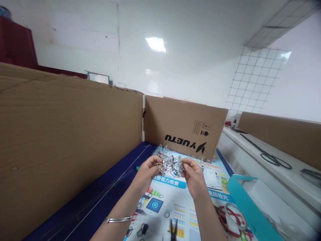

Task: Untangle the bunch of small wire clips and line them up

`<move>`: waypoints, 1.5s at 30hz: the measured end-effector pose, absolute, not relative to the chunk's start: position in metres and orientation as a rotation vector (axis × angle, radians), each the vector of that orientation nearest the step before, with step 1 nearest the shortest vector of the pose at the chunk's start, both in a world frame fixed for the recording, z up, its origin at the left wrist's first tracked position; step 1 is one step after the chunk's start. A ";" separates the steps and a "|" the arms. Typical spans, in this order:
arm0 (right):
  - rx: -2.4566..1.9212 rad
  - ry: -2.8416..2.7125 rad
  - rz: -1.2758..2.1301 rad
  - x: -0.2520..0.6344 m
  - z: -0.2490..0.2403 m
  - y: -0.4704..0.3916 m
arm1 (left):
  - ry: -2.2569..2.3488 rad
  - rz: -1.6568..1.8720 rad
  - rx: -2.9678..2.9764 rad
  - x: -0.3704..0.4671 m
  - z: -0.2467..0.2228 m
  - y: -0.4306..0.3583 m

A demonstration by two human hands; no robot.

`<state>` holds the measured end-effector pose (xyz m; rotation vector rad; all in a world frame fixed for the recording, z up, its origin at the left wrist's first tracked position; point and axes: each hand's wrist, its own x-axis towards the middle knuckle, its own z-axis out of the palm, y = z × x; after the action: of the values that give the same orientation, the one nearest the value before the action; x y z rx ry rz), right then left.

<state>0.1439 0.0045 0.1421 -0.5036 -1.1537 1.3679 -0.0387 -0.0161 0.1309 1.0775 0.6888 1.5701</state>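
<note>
Between my two hands, above the printed sheet (pixel 173 199), hangs a small clear, beaded-looking item (pixel 172 164) with dark and shiny parts. My left hand (pixel 149 169) pinches its left side between thumb and fingers, with a thin yellowish strand at the fingertips. The right side of the same item is pinched by my right hand (pixel 192 172). Its exact shape is too small to tell. Dark-tipped pliers (pixel 173 229) lie on the sheet below, near the bottom edge of the view. A silver bangle (pixel 118 219) circles my left wrist.
Cardboard panels (pixel 184 129) stand behind and at the left. More clear pieces lie along the back panel's foot. At the right are red and clear coils (pixel 232 219), a teal box (pixel 244 207) and a white ledge with black scissors (pixel 272 158). Small rings lie on the sheet.
</note>
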 end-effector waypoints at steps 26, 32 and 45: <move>-0.497 -1.357 1.319 0.160 0.135 0.018 | 0.707 1.588 1.061 -0.049 0.130 -0.013; -0.475 -1.387 1.311 0.161 0.136 0.018 | 0.712 1.587 1.102 -0.051 0.129 -0.012; -0.447 -1.385 1.437 0.150 0.126 0.019 | 0.704 1.473 1.231 -0.028 0.121 -0.014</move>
<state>0.1499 0.0194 0.1257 -0.4471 -1.3846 1.4372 -0.0282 -0.0137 0.1212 1.2306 0.7043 1.4726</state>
